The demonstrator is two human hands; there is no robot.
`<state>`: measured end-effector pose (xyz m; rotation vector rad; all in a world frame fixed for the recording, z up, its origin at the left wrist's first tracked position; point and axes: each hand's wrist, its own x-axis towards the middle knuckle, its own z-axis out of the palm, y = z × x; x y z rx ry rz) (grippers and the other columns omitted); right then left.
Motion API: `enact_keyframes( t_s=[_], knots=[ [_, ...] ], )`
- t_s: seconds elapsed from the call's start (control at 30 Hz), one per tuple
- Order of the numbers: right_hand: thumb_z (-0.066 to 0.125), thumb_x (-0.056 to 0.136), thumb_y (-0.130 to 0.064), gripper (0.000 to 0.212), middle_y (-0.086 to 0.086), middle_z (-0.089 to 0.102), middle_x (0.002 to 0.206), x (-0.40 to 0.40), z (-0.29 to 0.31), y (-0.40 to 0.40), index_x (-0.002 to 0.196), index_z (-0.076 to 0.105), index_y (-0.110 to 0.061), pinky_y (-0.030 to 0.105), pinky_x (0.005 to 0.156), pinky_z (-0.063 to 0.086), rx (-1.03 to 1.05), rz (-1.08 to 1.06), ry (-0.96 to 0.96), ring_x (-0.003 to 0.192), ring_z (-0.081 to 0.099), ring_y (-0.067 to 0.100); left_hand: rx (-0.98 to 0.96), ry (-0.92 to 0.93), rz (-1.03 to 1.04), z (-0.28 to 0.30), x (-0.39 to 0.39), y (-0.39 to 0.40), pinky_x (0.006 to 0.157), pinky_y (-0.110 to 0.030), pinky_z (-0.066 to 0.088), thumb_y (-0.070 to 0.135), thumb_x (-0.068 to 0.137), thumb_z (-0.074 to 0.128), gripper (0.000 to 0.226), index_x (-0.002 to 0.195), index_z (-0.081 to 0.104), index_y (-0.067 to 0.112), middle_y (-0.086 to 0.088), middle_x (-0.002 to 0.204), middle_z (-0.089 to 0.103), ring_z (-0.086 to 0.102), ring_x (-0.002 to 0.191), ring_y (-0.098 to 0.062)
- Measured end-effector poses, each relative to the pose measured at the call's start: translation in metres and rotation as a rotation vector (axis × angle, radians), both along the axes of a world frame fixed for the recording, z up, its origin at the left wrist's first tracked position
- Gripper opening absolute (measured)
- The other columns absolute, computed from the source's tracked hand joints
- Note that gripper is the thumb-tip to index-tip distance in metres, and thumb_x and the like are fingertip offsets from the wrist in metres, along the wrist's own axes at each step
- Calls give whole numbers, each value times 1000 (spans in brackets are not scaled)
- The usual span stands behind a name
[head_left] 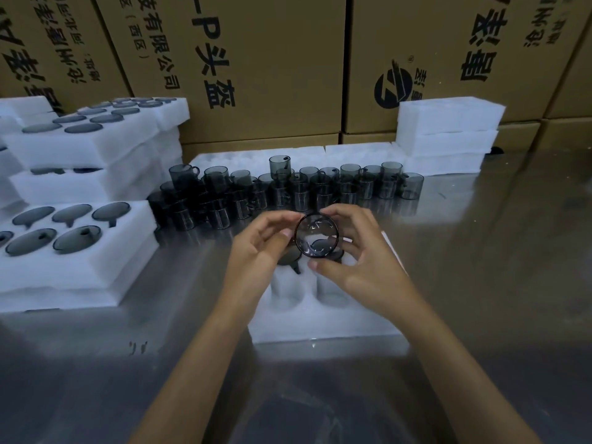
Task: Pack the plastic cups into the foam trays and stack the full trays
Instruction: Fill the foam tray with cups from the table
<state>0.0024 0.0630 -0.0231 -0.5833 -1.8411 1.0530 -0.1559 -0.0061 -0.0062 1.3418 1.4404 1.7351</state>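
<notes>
Both hands hold one smoky transparent plastic cup [316,236] above a white foam tray [323,318] on the steel table. My left hand [260,251] pinches its left rim, and my right hand [355,261] curls round its right side. The cup's mouth faces the camera. Under the hands, a cup [290,259] sits in a tray pocket with its handle showing. Two nearer pockets [331,291] are bare. Several loose cups [288,190] stand crowded behind the tray.
Filled foam trays [73,248] are stacked at the left, with higher stacks [86,136] behind them. Bare foam trays [448,133] are piled at the back right. Brown cardboard boxes [272,59] form a wall behind. Reflective table surface [496,251] lies to the right.
</notes>
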Motion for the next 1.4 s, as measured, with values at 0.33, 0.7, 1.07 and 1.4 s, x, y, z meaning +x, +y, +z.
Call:
enact_keyframes(
  t_s=[0.33, 0.7, 1.07, 1.4],
  knots=[
    [84, 71, -46, 65, -26, 62, 108, -3, -3, -10, 114, 36, -45, 27, 76, 55, 206, -215, -226, 95, 65, -2, 28, -15, 27, 0, -1, -3, 96, -33, 55, 7, 92, 67, 25, 117, 66, 13, 0, 114, 72, 68, 108, -10],
    [67, 59, -72, 51, -23, 62, 90, 18, 6, -4, 95, 60, -37, 29, 80, 47, 262, -143, -475, 94, 50, 4, -145, 117, -133, -2, 5, -2, 78, -21, 56, 16, 86, 76, 11, 97, 72, 15, 6, 93, 74, 73, 85, -13],
    [73, 56, -75, 34, -26, 56, 91, 21, 4, 1, 81, 54, -60, 15, 81, 32, 241, -67, -566, 106, 43, -3, -215, 299, -90, -6, 3, 0, 91, -33, 55, 18, 84, 77, 4, 87, 75, 18, 8, 87, 76, 70, 88, -8],
    [63, 79, -65, 50, -22, 51, 126, 42, -7, 25, 121, 66, -39, 35, 106, 24, 191, -295, -662, 124, 32, 1, -276, 656, 28, -17, 0, 2, 109, -24, 29, 29, 82, 79, 17, 77, 72, 43, 25, 123, 60, 40, 126, 3]
  ],
)
